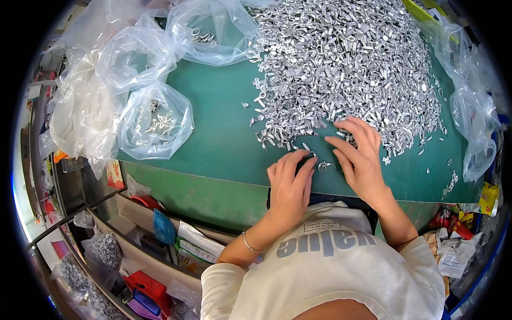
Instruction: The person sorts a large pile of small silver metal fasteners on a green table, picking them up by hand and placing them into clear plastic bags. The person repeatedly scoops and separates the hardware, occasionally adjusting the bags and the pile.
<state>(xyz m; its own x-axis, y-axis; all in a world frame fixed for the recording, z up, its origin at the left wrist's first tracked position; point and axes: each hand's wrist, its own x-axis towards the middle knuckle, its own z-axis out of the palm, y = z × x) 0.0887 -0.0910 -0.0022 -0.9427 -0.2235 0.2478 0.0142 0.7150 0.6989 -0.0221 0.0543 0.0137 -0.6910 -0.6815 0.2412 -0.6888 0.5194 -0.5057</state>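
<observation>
A large heap of small silver metal pieces [346, 64], which look like jewellery parts, spreads over the green tabletop [213, 106]. At its near edge my left hand [290, 180] has its fingers curled together, with a small silver piece [311, 154] at the fingertips. My right hand [361, 154] is open, its fingers apart and the tips touching the lower edge of the heap. Between the two hands a curved silver piece [324, 166] lies by itself on the tabletop. The right fingers partly hide the pieces under them.
Clear plastic bags stand at the left: one bag [178, 128] holds a few silver pieces, another bag [226, 50] some rings. Another clear bag [472, 122] hangs over the right edge. Below left, drawers [154, 261] hold a red basket [146, 288] and bagged metal pieces [106, 250].
</observation>
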